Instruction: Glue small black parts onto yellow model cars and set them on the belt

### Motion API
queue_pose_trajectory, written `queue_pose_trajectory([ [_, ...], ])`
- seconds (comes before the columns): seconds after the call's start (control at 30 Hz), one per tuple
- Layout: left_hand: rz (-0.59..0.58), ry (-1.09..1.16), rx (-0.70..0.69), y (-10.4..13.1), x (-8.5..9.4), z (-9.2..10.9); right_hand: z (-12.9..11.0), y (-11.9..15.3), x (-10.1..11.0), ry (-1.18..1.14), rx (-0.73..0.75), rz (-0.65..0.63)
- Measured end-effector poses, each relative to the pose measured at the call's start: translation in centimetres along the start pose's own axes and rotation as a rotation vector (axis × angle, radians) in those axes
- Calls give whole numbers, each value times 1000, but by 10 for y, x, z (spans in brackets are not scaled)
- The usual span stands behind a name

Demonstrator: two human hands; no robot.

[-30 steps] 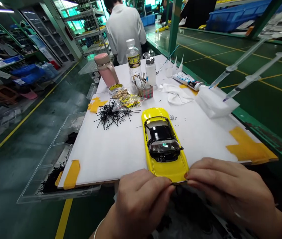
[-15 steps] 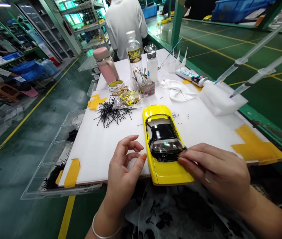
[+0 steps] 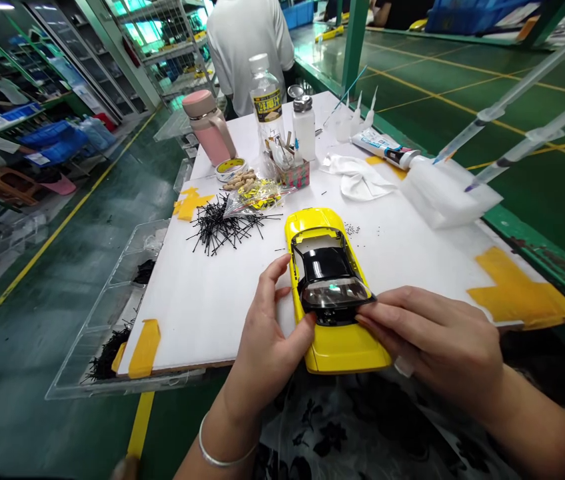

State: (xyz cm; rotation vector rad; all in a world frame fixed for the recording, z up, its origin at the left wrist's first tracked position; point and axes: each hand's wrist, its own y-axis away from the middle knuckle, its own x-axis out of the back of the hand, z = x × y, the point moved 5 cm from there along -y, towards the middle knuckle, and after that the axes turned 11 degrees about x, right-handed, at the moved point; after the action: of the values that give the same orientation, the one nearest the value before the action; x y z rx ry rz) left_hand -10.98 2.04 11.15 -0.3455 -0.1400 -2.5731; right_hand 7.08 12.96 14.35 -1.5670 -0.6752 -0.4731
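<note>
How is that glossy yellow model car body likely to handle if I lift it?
Probably stiff: the glossy yellow model car body has a crisp, moulded shape. Its shiny curves could feel slippery. The thin-looking clear windshield seems the more fragile part.

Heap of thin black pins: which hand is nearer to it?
Left. The left hand is on the same side of the yellow model car as the heap of pins; the right hand is across the car, farther away.

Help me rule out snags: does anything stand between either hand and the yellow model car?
Nothing visible does. The left hand is at the left side of the yellow model car, the right hand at the windshield. The black rods lie off to the left. What the fingertips cover is hidden.
</note>
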Motion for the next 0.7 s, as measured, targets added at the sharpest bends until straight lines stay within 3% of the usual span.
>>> queue_pose_trajectory([
  [0.4,9,23,109,-6,-4,1,8,4,13,-24,-84,4],
  [0.7,30,51,98,-7,-5,0,12,20,2,-129,-52,-82],
])
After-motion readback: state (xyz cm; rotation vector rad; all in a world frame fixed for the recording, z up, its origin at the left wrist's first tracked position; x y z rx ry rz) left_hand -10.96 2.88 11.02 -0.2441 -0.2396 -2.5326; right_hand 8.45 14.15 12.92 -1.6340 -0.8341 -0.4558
